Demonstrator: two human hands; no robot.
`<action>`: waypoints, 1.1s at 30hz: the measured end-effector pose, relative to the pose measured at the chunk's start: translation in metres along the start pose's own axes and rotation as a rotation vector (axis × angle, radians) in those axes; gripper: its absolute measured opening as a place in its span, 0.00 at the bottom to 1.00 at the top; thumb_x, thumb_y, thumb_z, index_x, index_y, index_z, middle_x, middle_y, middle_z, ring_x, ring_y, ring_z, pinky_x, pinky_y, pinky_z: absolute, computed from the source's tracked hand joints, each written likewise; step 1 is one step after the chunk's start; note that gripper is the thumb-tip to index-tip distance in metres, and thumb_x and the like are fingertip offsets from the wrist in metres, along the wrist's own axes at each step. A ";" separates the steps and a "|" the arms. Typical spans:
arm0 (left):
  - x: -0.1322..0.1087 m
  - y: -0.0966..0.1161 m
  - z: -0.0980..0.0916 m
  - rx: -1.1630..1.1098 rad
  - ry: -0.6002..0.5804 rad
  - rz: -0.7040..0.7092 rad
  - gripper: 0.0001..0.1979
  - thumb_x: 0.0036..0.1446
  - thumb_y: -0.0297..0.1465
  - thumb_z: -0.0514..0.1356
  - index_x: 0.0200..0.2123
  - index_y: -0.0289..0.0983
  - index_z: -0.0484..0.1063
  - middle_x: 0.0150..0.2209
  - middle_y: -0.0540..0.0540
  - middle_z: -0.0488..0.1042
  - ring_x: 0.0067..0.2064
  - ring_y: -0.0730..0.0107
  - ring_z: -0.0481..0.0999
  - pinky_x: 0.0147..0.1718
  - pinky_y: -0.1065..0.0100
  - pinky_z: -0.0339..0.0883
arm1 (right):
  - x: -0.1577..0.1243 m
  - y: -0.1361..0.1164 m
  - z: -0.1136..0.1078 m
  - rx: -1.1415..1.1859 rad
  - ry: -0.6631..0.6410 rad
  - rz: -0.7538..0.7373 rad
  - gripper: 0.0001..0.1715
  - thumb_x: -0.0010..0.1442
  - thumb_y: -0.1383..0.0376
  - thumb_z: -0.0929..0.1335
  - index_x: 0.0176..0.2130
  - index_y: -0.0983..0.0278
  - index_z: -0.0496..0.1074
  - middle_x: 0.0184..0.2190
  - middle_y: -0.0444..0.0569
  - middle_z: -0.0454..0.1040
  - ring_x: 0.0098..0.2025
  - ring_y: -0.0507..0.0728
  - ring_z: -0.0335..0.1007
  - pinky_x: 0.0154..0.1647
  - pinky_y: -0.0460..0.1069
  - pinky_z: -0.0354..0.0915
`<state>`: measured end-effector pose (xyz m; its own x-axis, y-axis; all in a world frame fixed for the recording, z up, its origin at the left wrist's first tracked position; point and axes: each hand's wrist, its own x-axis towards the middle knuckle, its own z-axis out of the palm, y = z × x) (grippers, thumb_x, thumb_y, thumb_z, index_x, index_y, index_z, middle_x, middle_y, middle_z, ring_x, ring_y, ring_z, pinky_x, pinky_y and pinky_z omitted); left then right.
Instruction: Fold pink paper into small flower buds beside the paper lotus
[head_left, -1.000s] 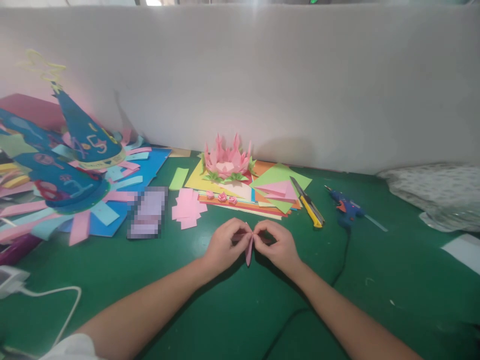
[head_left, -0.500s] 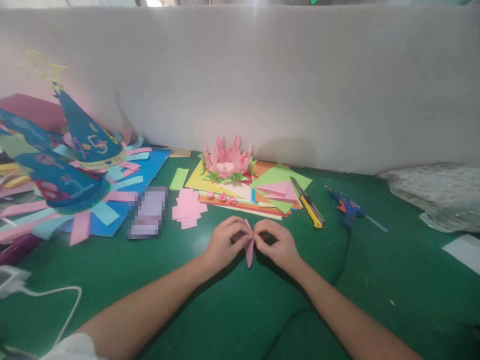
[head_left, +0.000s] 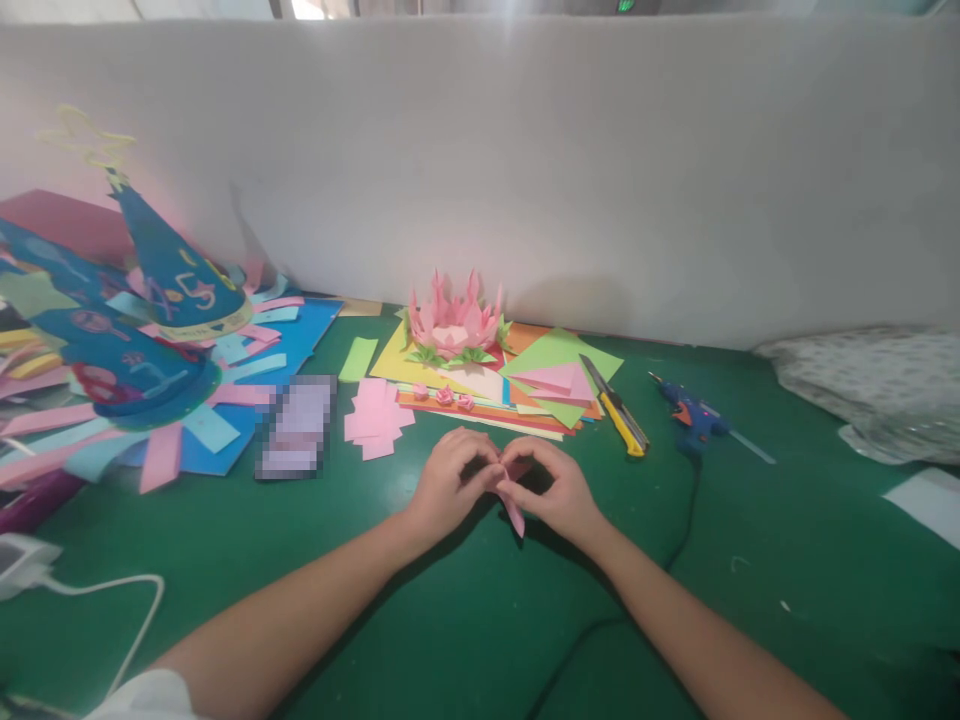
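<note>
Between my two hands is a folded piece of pink paper (head_left: 514,516), its narrow end pointing down toward me. My left hand (head_left: 454,482) pinches it from the left, thumb against fingers. From the right, my right hand (head_left: 555,487) pinches the same paper, and the fingertips of both hands meet. Most of the fold is hidden behind my fingers. Just beyond lie small pink paper roses (head_left: 445,396) and, to the left, a spread of pink paper pieces (head_left: 373,418). A pink paper lotus (head_left: 456,322) with green leaves stands farther back on coloured sheets.
Right of the paper sheets (head_left: 555,360) lies a yellow utility knife (head_left: 624,420), then a blue glue gun (head_left: 697,415) with its cord running toward me. On the left are a pixelated phone-like object (head_left: 297,426), blue cone hats (head_left: 172,260) and a white charger (head_left: 26,560).
The pink paper has turned in my fingers, its lower tip swinging to the right. My fingertips have shifted slightly around the fold, while both arms stay in place.
</note>
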<state>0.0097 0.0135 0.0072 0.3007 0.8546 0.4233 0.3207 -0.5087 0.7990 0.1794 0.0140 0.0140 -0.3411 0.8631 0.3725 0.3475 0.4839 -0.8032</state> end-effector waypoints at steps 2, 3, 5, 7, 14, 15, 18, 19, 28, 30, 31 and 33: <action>0.000 0.000 0.000 0.017 0.022 -0.006 0.05 0.55 0.31 0.57 0.30 0.37 0.69 0.31 0.46 0.72 0.38 0.67 0.70 0.41 0.63 0.63 | 0.001 -0.002 0.000 0.001 0.024 0.003 0.04 0.53 0.65 0.68 0.32 0.62 0.69 0.31 0.47 0.72 0.33 0.54 0.68 0.36 0.48 0.66; 0.000 -0.001 0.000 0.013 0.032 -0.015 0.05 0.55 0.31 0.57 0.30 0.36 0.69 0.31 0.46 0.72 0.37 0.68 0.70 0.39 0.64 0.64 | 0.001 -0.002 0.001 0.000 0.038 0.005 0.03 0.53 0.65 0.67 0.32 0.62 0.69 0.30 0.47 0.72 0.33 0.54 0.69 0.37 0.49 0.66; -0.001 -0.001 0.000 -0.013 0.046 -0.037 0.05 0.55 0.31 0.57 0.30 0.36 0.69 0.31 0.46 0.71 0.35 0.69 0.69 0.36 0.66 0.64 | 0.001 -0.003 0.001 -0.002 0.052 0.017 0.02 0.54 0.66 0.67 0.32 0.62 0.69 0.30 0.47 0.72 0.34 0.55 0.69 0.38 0.49 0.66; -0.002 0.000 0.000 -0.045 0.052 -0.051 0.05 0.56 0.31 0.56 0.30 0.36 0.69 0.31 0.45 0.71 0.35 0.70 0.69 0.35 0.68 0.65 | 0.001 -0.002 0.001 -0.003 0.047 0.035 0.02 0.54 0.66 0.67 0.32 0.62 0.70 0.31 0.47 0.73 0.35 0.55 0.70 0.39 0.50 0.66; -0.003 0.000 0.001 -0.097 0.066 -0.131 0.04 0.54 0.31 0.58 0.32 0.36 0.69 0.32 0.46 0.72 0.34 0.73 0.71 0.34 0.70 0.67 | 0.000 0.005 0.001 -0.008 0.069 0.052 0.03 0.55 0.65 0.67 0.30 0.62 0.72 0.30 0.47 0.75 0.34 0.55 0.71 0.38 0.49 0.66; -0.003 0.000 0.002 -0.097 0.064 -0.149 0.05 0.54 0.31 0.58 0.33 0.36 0.70 0.32 0.47 0.72 0.34 0.73 0.72 0.35 0.70 0.67 | 0.000 0.006 0.001 -0.009 0.072 0.055 0.04 0.55 0.65 0.67 0.30 0.62 0.72 0.30 0.47 0.75 0.34 0.54 0.71 0.38 0.49 0.66; -0.003 0.000 0.001 -0.068 0.043 -0.158 0.06 0.53 0.31 0.59 0.35 0.36 0.71 0.34 0.46 0.74 0.36 0.71 0.73 0.36 0.70 0.68 | 0.000 0.006 0.001 -0.018 0.082 0.061 0.05 0.55 0.64 0.67 0.29 0.62 0.71 0.29 0.46 0.74 0.33 0.54 0.71 0.37 0.49 0.66; -0.003 0.000 0.001 -0.055 0.037 -0.153 0.06 0.53 0.31 0.59 0.35 0.36 0.72 0.34 0.46 0.74 0.36 0.71 0.73 0.36 0.70 0.68 | 0.000 0.006 0.001 -0.021 0.085 0.063 0.05 0.55 0.64 0.67 0.29 0.62 0.71 0.29 0.46 0.74 0.33 0.54 0.70 0.37 0.49 0.66; -0.003 -0.003 0.004 -0.173 0.031 -0.270 0.08 0.52 0.35 0.59 0.32 0.36 0.72 0.31 0.47 0.75 0.32 0.72 0.72 0.32 0.71 0.67 | 0.000 0.005 0.002 -0.027 0.091 0.076 0.06 0.55 0.64 0.67 0.29 0.63 0.72 0.29 0.47 0.75 0.33 0.55 0.70 0.36 0.49 0.66; -0.003 -0.004 0.005 -0.223 0.031 -0.299 0.09 0.52 0.35 0.60 0.31 0.35 0.72 0.30 0.47 0.74 0.32 0.73 0.72 0.32 0.71 0.67 | 0.000 0.004 0.002 -0.020 0.090 0.088 0.06 0.55 0.63 0.67 0.29 0.62 0.72 0.29 0.47 0.75 0.33 0.55 0.71 0.36 0.49 0.66; -0.002 -0.004 0.005 -0.254 0.029 -0.311 0.09 0.51 0.36 0.60 0.31 0.35 0.72 0.30 0.47 0.74 0.32 0.73 0.72 0.32 0.71 0.66 | 0.000 0.004 0.002 -0.017 0.090 0.095 0.06 0.55 0.63 0.67 0.29 0.62 0.72 0.29 0.47 0.75 0.32 0.55 0.71 0.36 0.49 0.66; -0.001 -0.005 0.006 -0.327 0.022 -0.339 0.10 0.50 0.36 0.61 0.31 0.34 0.71 0.30 0.47 0.73 0.32 0.73 0.71 0.32 0.71 0.66 | 0.000 0.004 0.002 -0.012 0.088 0.111 0.07 0.55 0.62 0.67 0.29 0.62 0.73 0.29 0.47 0.75 0.32 0.55 0.71 0.35 0.49 0.67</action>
<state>0.0128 0.0141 0.0004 0.2078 0.9706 0.1214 0.0969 -0.1439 0.9848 0.1789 0.0160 0.0099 -0.2224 0.9204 0.3216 0.3892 0.3862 -0.8363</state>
